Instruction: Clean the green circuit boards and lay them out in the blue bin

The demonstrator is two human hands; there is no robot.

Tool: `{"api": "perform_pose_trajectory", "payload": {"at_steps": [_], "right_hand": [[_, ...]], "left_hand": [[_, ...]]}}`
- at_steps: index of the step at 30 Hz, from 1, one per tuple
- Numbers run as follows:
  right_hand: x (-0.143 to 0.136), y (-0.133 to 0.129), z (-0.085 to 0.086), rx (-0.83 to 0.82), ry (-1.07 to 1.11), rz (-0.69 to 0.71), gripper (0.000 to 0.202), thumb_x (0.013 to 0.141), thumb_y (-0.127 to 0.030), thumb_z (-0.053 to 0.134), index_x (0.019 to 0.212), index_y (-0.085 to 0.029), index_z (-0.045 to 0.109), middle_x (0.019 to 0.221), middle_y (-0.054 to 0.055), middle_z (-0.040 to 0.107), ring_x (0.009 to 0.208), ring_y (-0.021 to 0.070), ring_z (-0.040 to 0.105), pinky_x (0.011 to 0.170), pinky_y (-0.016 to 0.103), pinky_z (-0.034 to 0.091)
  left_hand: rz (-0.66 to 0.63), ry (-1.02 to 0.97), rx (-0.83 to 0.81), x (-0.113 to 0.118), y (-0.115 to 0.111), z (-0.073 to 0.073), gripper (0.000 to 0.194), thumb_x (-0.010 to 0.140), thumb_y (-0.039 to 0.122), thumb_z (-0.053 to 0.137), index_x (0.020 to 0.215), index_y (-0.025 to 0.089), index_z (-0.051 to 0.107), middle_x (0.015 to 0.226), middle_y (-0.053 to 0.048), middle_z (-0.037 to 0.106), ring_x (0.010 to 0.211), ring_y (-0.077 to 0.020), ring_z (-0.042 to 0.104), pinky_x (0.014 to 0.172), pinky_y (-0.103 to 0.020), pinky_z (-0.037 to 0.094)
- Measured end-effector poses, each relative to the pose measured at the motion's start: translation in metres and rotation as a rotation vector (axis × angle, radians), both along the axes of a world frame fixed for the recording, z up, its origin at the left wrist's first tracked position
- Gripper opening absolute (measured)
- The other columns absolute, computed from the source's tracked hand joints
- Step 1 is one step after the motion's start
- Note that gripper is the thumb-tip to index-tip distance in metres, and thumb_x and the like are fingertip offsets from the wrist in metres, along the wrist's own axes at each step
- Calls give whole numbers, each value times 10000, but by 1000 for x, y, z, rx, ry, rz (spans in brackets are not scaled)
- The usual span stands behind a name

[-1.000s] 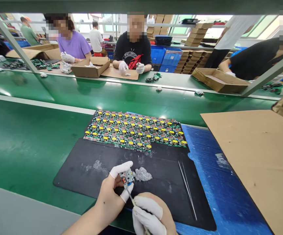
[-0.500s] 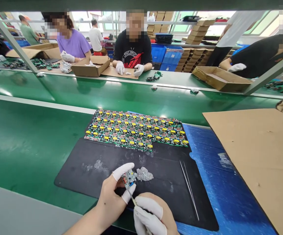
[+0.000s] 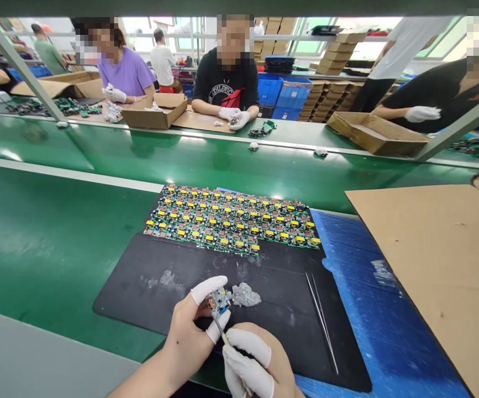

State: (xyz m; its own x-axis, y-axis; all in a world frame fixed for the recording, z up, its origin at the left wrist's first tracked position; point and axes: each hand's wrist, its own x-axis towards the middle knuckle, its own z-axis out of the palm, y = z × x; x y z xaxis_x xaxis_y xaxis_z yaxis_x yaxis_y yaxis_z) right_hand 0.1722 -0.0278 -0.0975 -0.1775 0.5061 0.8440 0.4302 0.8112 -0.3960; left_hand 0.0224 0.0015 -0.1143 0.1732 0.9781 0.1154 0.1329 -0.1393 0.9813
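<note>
My left hand [image 3: 193, 320], with white finger covers on thumb and forefinger, pinches a small circuit board [image 3: 219, 301] by its edges over the black mat [image 3: 140, 276]. In my right hand [image 3: 256, 359], also wearing white finger covers, is a thin metal tool [image 3: 220, 327] whose tip touches the board's lower edge. A lump of grey putty [image 3: 245, 294] lies on the mat just right of the board. Metal tweezers [image 3: 322, 326] rest on the mat's right side. Behind, rows of circuit boards with yellow parts [image 3: 231, 218] stand close together.
A large cardboard sheet [image 3: 430, 254] lies at the right over blue wrap [image 3: 359, 309]. Beyond the green belt [image 3: 305, 171], which carries small white-topped pieces, people with gloved hands sit by cardboard boxes [image 3: 156, 117]. A metal post [image 3: 24, 72] slants at the left.
My right hand has shifted slightly left with the tool. Across the belt, a person's two gloved hands have come together, and the small pieces on the belt have moved left.
</note>
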Motion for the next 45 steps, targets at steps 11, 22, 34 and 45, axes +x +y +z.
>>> {"api": "perform_pose_trajectory", "payload": {"at_steps": [11, 22, 34, 45], "right_hand": [[3, -7, -24, -140, 54, -95, 250, 911, -133, 508, 1083, -249, 646, 766, 59, 670, 624, 193, 688, 562, 312, 617], [-2, 1, -6, -48, 124, -27, 207, 882, -105, 487, 1003, -173, 639, 769, 85, 693, 631, 174, 684, 554, 259, 588], [-2, -7, 12, -507, 397, 65, 253, 742, 2, 535, 779, -239, 602, 690, 2, 648, 569, 147, 634, 531, 242, 513], [3, -8, 6, -570, 421, 99, 214, 779, -17, 553, 750, -226, 589, 652, 6, 631, 582, 156, 630, 541, 253, 522]], "left_hand": [[5, 31, 77, 1, -3, 2, 428, 814, 97, 638, 1222, 227, 646, 1096, -68, 752, 945, -191, 734, 829, -252, 618], [60, 215, 309, -3, 2, 1, 426, 829, 101, 620, 1229, 248, 616, 1194, -77, 734, 1066, -192, 716, 881, -250, 602], [2, 372, 582, 0, 3, 2, 413, 845, 30, 487, 1174, 229, 636, 1251, -102, 708, 1121, -192, 695, 930, -282, 588], [35, 379, 653, 1, 6, 8, 429, 832, 5, 494, 1184, 199, 641, 1217, -122, 722, 1131, -179, 690, 942, -222, 563]]}}
